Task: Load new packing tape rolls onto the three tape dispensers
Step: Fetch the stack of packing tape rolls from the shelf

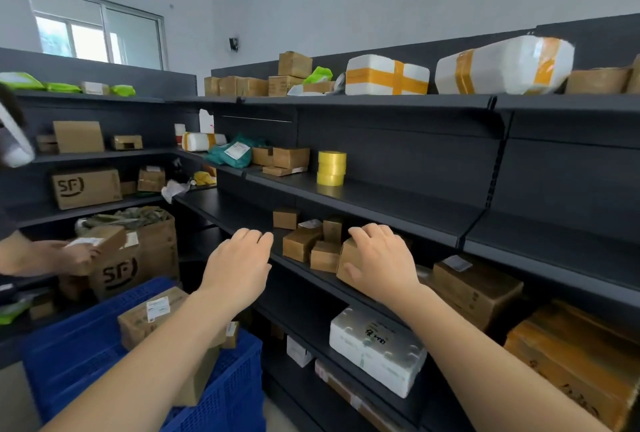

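Observation:
A stack of three yellow packing tape rolls (331,167) stands on a dark shelf (398,204) ahead of me, above and beyond both hands. My left hand (238,260) hovers over the front edge of the shelf below, fingers loosely extended and holding nothing. My right hand (379,263) rests on a small cardboard box (348,263) on that lower shelf, with its thumb down the box's near face. No tape dispenser is in view.
Several small cardboard boxes (304,244) sit between my hands. White foam boxes (386,75) line the top shelf. A blue plastic crate (221,390) with parcels stands at lower left. Another person's hand (74,255) holds a parcel at far left.

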{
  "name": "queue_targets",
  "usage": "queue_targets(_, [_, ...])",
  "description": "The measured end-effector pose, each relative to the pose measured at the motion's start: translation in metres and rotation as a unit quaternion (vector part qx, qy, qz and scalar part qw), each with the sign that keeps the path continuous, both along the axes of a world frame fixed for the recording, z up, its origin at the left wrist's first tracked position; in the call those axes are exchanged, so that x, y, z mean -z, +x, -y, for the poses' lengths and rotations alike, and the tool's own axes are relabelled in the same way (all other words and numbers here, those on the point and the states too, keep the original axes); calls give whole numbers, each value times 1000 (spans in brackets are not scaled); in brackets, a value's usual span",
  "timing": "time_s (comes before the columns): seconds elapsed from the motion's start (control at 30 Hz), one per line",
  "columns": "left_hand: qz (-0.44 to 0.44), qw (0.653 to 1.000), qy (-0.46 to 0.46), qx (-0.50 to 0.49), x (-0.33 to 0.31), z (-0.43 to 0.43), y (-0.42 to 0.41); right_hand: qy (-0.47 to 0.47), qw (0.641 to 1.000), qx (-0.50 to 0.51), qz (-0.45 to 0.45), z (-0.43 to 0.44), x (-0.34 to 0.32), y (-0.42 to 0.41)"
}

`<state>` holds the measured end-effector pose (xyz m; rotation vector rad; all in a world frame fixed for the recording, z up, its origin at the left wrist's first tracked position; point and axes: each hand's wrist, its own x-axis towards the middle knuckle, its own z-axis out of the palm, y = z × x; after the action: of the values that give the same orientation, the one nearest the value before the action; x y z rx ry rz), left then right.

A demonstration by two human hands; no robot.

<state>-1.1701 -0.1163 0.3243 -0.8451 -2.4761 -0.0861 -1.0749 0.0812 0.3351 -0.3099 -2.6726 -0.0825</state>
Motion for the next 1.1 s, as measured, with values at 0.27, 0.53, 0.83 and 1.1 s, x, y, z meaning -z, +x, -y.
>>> queue_targets(0.27, [4, 1000, 26, 14, 4, -48, -140, -2, 1000, 11, -14, -48, 0, -129])
queue_targets(0.53, [9, 997, 44, 64, -11, -105, -285, 10, 998, 51, -18, -95, -17, -258])
queue_targets(0.83, [14, 992, 45, 118, -24, -181, -403, 18, 996, 88, -27, -155, -26, -376])
queue_targets(1.1, [22, 991, 53, 118, -31, -266, -500, -34, 993, 104, -32, -235, -30, -470])
